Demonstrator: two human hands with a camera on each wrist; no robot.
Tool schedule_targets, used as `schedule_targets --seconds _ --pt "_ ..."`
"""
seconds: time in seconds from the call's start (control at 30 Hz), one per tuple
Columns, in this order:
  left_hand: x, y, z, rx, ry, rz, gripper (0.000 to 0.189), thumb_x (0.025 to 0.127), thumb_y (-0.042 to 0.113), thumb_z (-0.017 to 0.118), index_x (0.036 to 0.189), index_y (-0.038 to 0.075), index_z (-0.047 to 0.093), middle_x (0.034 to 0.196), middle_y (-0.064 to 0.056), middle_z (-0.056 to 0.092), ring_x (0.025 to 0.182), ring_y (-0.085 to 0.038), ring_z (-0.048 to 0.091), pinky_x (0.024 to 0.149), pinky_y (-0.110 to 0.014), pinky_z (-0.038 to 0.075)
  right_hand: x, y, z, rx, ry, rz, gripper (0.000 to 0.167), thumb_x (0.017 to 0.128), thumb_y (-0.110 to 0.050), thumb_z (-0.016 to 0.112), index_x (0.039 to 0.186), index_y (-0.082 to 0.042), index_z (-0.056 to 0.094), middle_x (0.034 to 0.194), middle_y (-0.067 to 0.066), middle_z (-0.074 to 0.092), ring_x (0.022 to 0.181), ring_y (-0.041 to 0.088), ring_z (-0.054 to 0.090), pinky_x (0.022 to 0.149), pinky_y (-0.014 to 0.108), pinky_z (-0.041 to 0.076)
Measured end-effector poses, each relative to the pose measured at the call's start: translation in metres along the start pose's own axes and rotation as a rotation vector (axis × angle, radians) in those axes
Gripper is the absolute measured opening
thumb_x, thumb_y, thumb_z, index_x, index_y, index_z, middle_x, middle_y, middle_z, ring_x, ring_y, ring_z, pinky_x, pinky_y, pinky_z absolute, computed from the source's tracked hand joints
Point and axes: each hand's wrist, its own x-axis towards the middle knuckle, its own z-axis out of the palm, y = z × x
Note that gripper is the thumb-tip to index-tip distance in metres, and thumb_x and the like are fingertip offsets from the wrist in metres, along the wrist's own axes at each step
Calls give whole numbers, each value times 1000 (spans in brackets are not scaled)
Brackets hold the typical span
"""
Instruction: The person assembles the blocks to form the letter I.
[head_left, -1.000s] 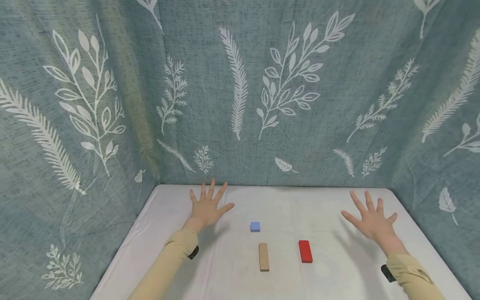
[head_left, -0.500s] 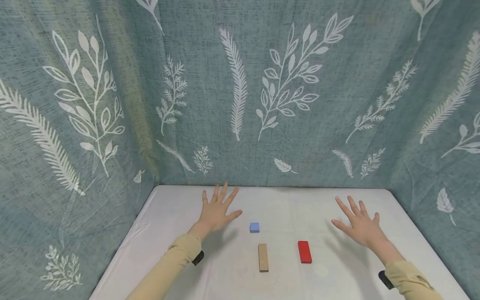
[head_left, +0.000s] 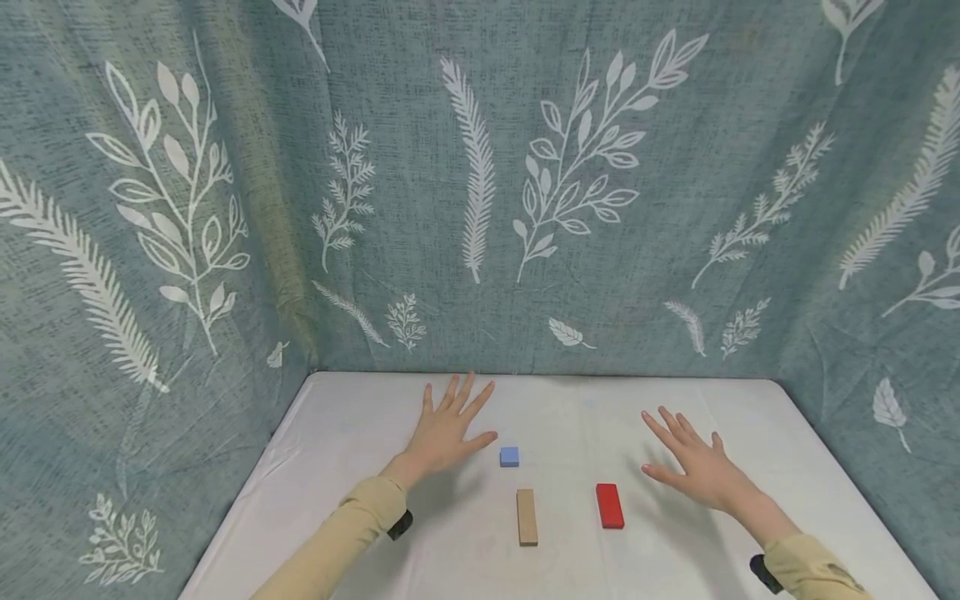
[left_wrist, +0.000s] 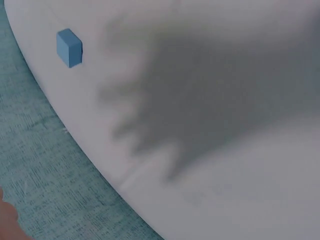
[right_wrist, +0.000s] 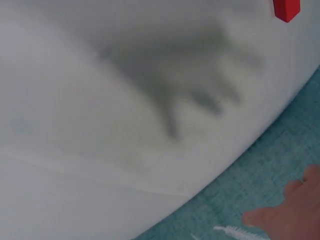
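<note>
My left hand hovers over the table with its fingers spread, its thumb tip close to the left of a small blue block. That block also shows at the upper left of the left wrist view. Fingers apart and holding nothing, my right hand is above the table to the right of a red block. In the right wrist view a corner of the red block appears at the top. A long tan wooden block lies between the two hands, nearer the front.
A white cloth covers the table, and both hands cast shadows on it. A teal curtain with white leaf prints stands behind the table and along both sides. Dark wrist cameras sit under the sleeves.
Both hands have moved inward, the left one rightward toward the blue block and the right one leftward and nearer toward the red block. The blocks stay where they were.
</note>
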Motion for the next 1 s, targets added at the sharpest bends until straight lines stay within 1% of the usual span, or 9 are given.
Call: schedule_targets --seconds 0.07,0.23,0.37,0.47,0.6,0.73,0.83,1.0 --pt "0 2 1 -6 -5 16 74 92 59 44 153 29 13 161 -6 5 148 -32 5 115 -68 1 -1 -2 2 20 -4 -19 77 87 -59 55 151 -32 20 157 16 20 142 46 18 98 82 9" --pt "-2 8 2 -21 -3 62 74 92 57 46 153 26 16 160 -8 11 147 -34 9 115 -67 6 -4 -8 7 81 -13 -58 78 87 -56 57 151 -27 23 156 17 23 141 47 19 100 80 10" --pt "-3 11 4 -34 -2 96 75 92 57 47 153 24 18 160 -8 14 147 -34 13 116 -66 8 -5 -12 9 105 -37 -62 79 87 -57 57 152 -25 23 156 17 24 141 47 19 103 78 11" --pt "-4 14 5 -58 -18 120 75 92 57 47 153 23 18 160 -8 14 147 -33 13 117 -63 9 -5 -14 11 126 -60 -55 81 86 -58 57 152 -26 21 156 17 24 142 46 19 105 76 12" --pt "-5 17 5 -103 -57 165 75 92 56 48 152 21 20 159 -9 18 146 -31 19 119 -59 13 -5 -17 12 168 -90 -51 82 86 -56 59 152 -26 20 156 17 23 142 44 19 106 75 15" --pt "-5 20 6 -130 -99 213 75 91 54 51 152 20 23 157 -8 24 144 -28 26 119 -55 17 -5 -21 13 195 -113 -59 82 86 -53 60 152 -25 21 156 16 23 141 43 25 107 69 28" --pt "-6 21 8 -146 -137 237 74 91 53 53 151 20 24 157 -7 25 144 -27 26 120 -53 19 -6 -23 14 217 -131 -63 83 86 -53 61 152 -23 21 156 15 24 139 42 30 105 64 35" --pt "-11 24 13 -227 -201 269 72 91 47 57 150 18 28 157 -7 26 144 -27 25 119 -52 22 -6 -25 19 255 -164 -60 83 86 -50 63 152 -22 21 155 13 28 138 39 34 107 60 37"
